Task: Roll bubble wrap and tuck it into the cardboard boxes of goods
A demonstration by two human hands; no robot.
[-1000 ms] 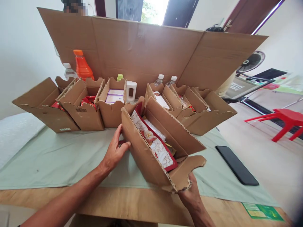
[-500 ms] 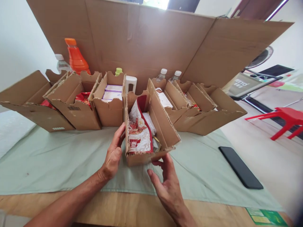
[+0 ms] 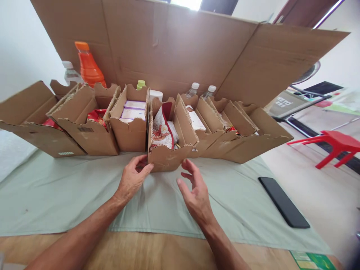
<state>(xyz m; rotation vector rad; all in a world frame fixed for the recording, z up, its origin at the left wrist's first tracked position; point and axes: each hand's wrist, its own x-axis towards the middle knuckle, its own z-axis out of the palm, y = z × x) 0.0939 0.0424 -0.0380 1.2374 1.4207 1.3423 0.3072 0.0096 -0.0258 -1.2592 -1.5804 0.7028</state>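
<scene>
Cardboard box: between your hands; likely light, fairly stiff; take hold low on both sides (a hard squeeze may buckle it).
Left hand: touching its near corner; firmness unclear.
Right hand: loosely spread, just beside it.

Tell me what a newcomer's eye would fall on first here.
Probably the bright orange bottle, standing behind the cardboard boxes toward the left end of their row. Next, likely, the box jutting forward mid-row, with the left hand at its front left corner and the right hand close by its front right corner. The red stool also stands out, at the far right beyond the table.
</scene>
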